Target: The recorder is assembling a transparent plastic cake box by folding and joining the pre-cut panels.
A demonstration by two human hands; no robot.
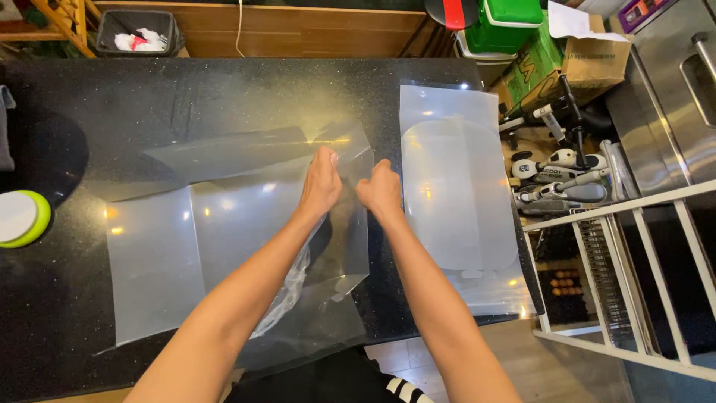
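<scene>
Hands meet near the middle of a black speckled counter, over a large clear plastic sheet that lies partly flat and partly lifted off the surface. The left hand has its fingers closed on the sheet's raised upper edge, and the right hand, just beside it, is curled into a pinch on the same edge; the two hands are near each other but apart. Below the hands, a crumpled strip of thin film hangs down along the left forearm, which hides part of it. To the right, well clear of the hands, a stack of frosted plastic sheets with rounded shapes lies flat near the counter's right edge. At the far left sits a round lid with a green rim. Beyond the counter's far edge stands a dark bin, and to the right a cardboard box, a green container, a white metal rack and a steel appliance crowd the floor.
</scene>
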